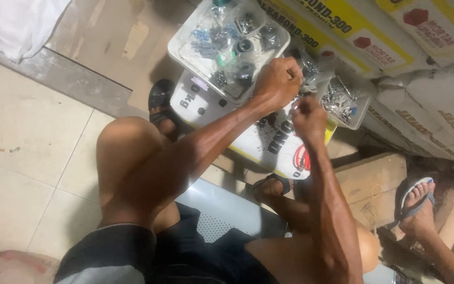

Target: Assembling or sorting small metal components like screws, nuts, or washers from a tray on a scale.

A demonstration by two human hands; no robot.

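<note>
Left hand (277, 81) and right hand (308, 118) both fisted, hovering close together over white sack (258, 142); contents indiscernible, clear tray (185, 50) sitting beside

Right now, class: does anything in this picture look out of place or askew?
Yes. The clear tray of small metal parts sits tilted atop a white bucket, overhanging its edge. Both hands, left hand and right hand, work beside it.

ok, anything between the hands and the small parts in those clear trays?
Nothing visible. The left hand sits at the edge of the large clear tray of small parts; the right hand is closed beside the smaller tray. Whether either fist holds something is hidden.
</note>
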